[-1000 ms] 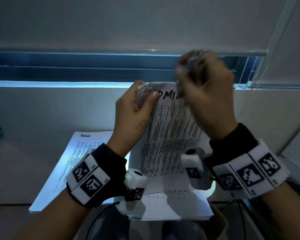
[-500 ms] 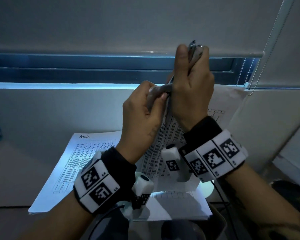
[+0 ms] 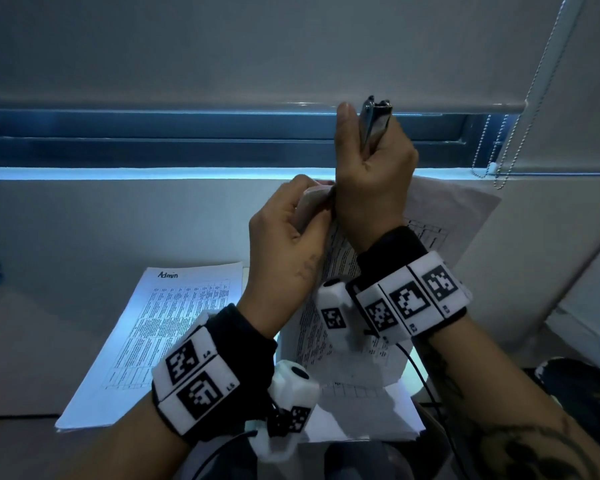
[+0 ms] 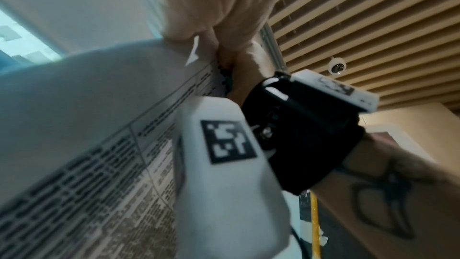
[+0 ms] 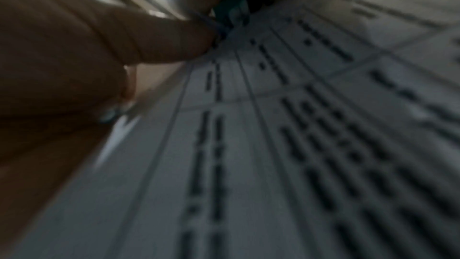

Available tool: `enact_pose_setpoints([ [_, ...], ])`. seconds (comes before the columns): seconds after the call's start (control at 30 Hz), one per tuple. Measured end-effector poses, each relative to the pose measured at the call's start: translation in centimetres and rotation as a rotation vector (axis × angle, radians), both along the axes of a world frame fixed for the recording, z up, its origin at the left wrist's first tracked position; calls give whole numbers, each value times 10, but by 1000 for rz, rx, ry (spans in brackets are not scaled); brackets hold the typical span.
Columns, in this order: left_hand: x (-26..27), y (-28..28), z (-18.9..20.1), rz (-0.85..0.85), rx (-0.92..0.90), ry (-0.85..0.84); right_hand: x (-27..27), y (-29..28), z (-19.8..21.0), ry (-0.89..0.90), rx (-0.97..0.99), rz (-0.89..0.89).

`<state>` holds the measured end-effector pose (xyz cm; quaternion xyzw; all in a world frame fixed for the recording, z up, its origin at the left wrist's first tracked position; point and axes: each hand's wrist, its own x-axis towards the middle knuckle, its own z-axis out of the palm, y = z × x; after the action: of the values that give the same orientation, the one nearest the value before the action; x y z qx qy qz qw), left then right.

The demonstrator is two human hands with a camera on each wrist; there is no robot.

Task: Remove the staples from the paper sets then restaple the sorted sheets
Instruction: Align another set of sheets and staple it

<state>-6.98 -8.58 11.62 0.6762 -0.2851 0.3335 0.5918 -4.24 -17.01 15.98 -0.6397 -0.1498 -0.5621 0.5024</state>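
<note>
A printed paper set (image 3: 340, 258) is held up in the air in front of me. My left hand (image 3: 302, 216) pinches its folded top corner (image 3: 310, 199). My right hand (image 3: 371, 174) grips a metal stapler (image 3: 374, 119) upright, its lower end down at that same corner and hidden behind both hands. The left wrist view shows the sheets (image 4: 99, 125) from below with the right wrist band beside them. In the right wrist view the printed sheet (image 5: 298, 125) is blurred, with a finger (image 5: 161, 42) pressed at the corner.
A stapled set headed "Admin" (image 3: 160, 337) lies flat on the table at the left. More sheets (image 3: 361, 410) lie under my wrists. A roller blind (image 3: 257, 46) and its bead chain (image 3: 520, 109) hang behind. The window sill (image 3: 118, 173) runs across.
My right hand has turned the stapler upright and slid left against my left hand at the corner. The held sheets have swung to the right, and their "Admin" heading is now hidden.
</note>
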Motion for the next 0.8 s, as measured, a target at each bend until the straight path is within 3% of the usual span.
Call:
enact_pose_setpoints([
  [0.2, 5, 7, 3, 23, -22, 6, -11, -2, 9, -1, -17, 12],
  [0.37, 11, 17, 7, -60, -121, 122, -30, -62, 3, -297, 449, 33],
  [0.43, 12, 21, 8, -125, -150, 169, -35, -91, -25, -163, 506, 6],
  [0.6, 16, 30, 14, -143, -135, 227, -52, -104, -97, 551, 318, 174],
  [0.7, 16, 32, 19, -168, -156, 251, -56, -100, -109, 691, 243, 343],
  [0.8, 15, 35, 23, -221, -188, 288, -52, -102, -112, 739, 309, 358],
])
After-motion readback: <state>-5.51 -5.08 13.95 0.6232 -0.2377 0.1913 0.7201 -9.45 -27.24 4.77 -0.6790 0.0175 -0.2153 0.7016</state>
